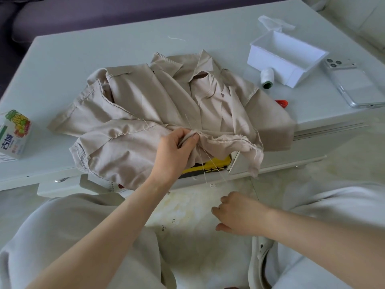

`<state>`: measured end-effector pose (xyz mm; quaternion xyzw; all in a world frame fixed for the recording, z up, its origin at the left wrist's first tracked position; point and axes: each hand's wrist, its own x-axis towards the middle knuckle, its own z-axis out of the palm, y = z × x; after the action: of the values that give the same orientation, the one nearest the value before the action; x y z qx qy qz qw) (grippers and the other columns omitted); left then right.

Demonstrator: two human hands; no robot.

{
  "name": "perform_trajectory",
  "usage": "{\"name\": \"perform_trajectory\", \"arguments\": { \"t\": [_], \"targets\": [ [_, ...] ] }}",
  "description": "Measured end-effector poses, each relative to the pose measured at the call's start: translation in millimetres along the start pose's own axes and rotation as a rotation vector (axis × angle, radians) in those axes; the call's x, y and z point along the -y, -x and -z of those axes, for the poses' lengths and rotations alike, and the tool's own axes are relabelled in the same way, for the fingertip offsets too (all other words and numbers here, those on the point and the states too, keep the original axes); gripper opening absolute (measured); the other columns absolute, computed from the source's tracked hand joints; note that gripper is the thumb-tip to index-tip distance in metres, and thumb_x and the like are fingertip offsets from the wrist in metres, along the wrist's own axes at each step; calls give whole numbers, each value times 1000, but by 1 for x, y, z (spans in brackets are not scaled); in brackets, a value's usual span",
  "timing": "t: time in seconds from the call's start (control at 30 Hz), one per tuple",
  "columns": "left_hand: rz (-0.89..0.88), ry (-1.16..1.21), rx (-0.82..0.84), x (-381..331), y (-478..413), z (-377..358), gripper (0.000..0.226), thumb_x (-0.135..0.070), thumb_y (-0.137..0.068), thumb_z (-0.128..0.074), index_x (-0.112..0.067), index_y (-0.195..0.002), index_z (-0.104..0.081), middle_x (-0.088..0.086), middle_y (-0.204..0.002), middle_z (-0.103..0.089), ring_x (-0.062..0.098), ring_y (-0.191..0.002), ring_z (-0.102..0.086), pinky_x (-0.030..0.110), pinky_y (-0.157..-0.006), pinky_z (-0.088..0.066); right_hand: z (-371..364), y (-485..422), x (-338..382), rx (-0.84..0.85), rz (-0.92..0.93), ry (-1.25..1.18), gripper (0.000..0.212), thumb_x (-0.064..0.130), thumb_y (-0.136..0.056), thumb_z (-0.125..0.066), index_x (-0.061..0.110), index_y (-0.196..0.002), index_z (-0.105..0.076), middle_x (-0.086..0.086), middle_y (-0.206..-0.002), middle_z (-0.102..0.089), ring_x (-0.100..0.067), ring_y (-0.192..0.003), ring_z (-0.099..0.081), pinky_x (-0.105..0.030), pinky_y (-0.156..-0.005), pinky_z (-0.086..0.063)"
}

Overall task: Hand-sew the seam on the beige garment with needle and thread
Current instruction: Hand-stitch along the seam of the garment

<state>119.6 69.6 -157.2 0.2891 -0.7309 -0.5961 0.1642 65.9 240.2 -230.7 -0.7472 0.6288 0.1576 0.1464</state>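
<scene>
The beige garment (145,97) lies crumpled on the pale table (104,49), its frayed raw edge hanging over the near side. My left hand (173,155) pinches a fold of the seam between thumb and fingers. A thin needle (188,122) sticks up out of the fabric just above that pinch. Pale thread (210,163) hangs from the seam in two or three strands down past the table edge. My right hand (239,215) hovers lower, off the table and over the floor, fingers loosely curled. I see no thread in it.
A white thread spool (267,78) stands beside a white plastic box (291,57) at the back right, with a phone (354,84) further right. A juice carton (14,134) sits at the left edge. A red object (281,102) peeks from under the garment. An open drawer shows something yellow (216,162).
</scene>
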Motion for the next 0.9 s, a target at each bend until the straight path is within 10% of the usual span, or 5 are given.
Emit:
{"name": "perform_trajectory", "arguments": {
  "t": [0.17, 0.4, 0.5, 0.73, 0.9],
  "targets": [
    [-12, -12, -2, 1, -1, 1, 12, -15, -94, -58, -15, -84, -66, -2, -68, -62, 7, -61, -54, 19, -55, -45, 22, 2, -15, -260, -149, -111, 52, 48, -98, -28, 8, -108, -60, -7, -101, -62, -25, -101, -54, -35, -84, -41],
    [5, -21, 54, 0, -3, 0, 18, -14, -93, -58, 2, -86, -64, 19, -64, -53, 17, -57, -46, 27, -54, -40, 59, 11, -34, -897, -315, -365, 33, 38, -94, -44, 13, -96, -65, 10, -71, -62, 1, -56, -50, -23, -50, -46],
    [-16, -99, 108, 0, -1, -1, 19, -15, -92, -60, -4, -77, -64, 0, -48, -48, 13, -44, -40, 22, -49, -36, 72, 11, -37, -1112, -430, -526, 29, 34, -96, -44, 13, -98, -63, 13, -65, -52, 6, -50, -40, -15, -48, -37],
    [-142, -277, 184, 1, 9, -5, 18, -11, -87, -64, -17, -71, -69, -15, -47, -54, 2, -46, -45, 12, -51, -36, 76, 2, -41, -911, -725, -705, 15, 32, -93, -54, 24, -88, -65, 17, -62, -54, 4, -54, -48, -15, -50, -33],
    [-152, -300, 173, 1, 10, -2, 19, -13, -87, -65, -20, -69, -68, -16, -47, -54, 3, -46, -46, 12, -50, -36, 76, -1, -39, -952, -579, -816, 12, 24, -92, -55, 20, -93, -66, 18, -75, -55, 2, -62, -50, -21, -59, -39]
  ]
}}
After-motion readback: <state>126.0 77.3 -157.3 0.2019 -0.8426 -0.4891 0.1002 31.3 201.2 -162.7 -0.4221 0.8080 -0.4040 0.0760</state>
